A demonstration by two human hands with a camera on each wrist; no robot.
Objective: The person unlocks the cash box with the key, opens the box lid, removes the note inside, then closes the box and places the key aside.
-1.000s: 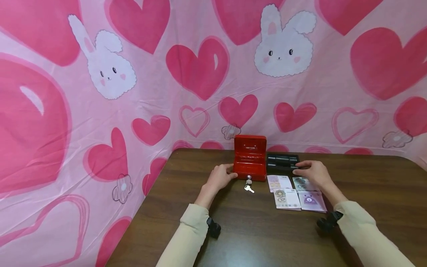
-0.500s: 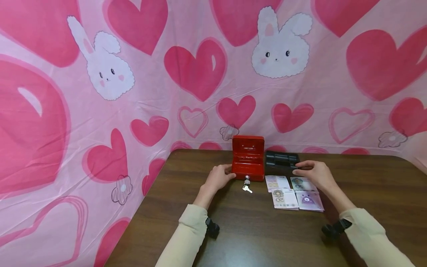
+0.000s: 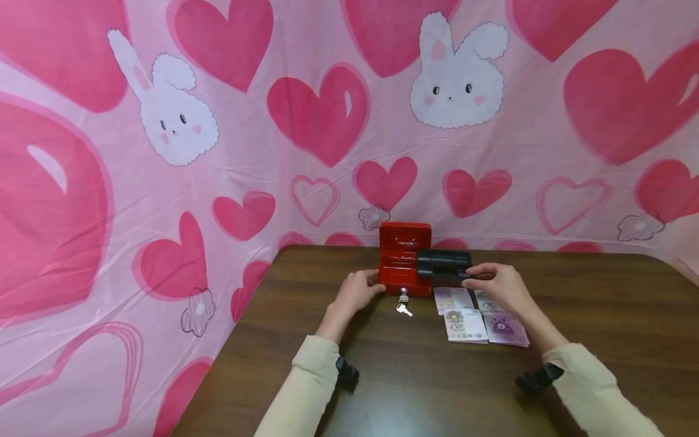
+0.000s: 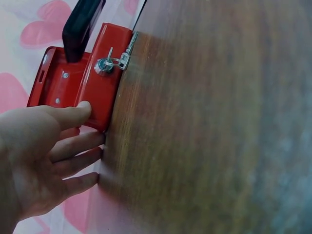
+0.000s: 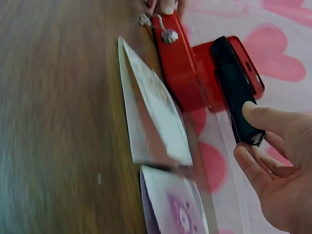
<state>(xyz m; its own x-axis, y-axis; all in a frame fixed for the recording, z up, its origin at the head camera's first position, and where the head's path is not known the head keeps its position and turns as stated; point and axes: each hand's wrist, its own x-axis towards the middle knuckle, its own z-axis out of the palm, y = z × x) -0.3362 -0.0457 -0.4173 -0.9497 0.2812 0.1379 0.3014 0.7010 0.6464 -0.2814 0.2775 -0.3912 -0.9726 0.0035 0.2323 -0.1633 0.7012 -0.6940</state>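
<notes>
A red cash box (image 3: 405, 287) stands on the table with its lid (image 3: 405, 237) raised and keys (image 3: 404, 310) hanging from its front lock. My left hand (image 3: 356, 292) grips the box's left front corner. In the left wrist view the thumb lies on the box's red edge, with the other fingers along its side. My right hand (image 3: 499, 286) pinches the right end of a black cash tray with compartments (image 3: 443, 264). The tray is raised off the table, its left end over the right part of the box. In the right wrist view the thumb (image 5: 263, 117) presses the tray's side.
Several banknotes lie right of the box's front: a pinkish one (image 3: 453, 299), a 20 note (image 3: 465, 326), a greenish one (image 3: 485, 301) partly behind my right hand, and a purple one (image 3: 505, 329). A pink heart-patterned cloth (image 3: 322, 115) hangs behind the brown table (image 3: 415, 382).
My right hand has lifted the black tray from beside the box and moved it left, so its end now overlaps the box. The left hand stays at the box's corner.
</notes>
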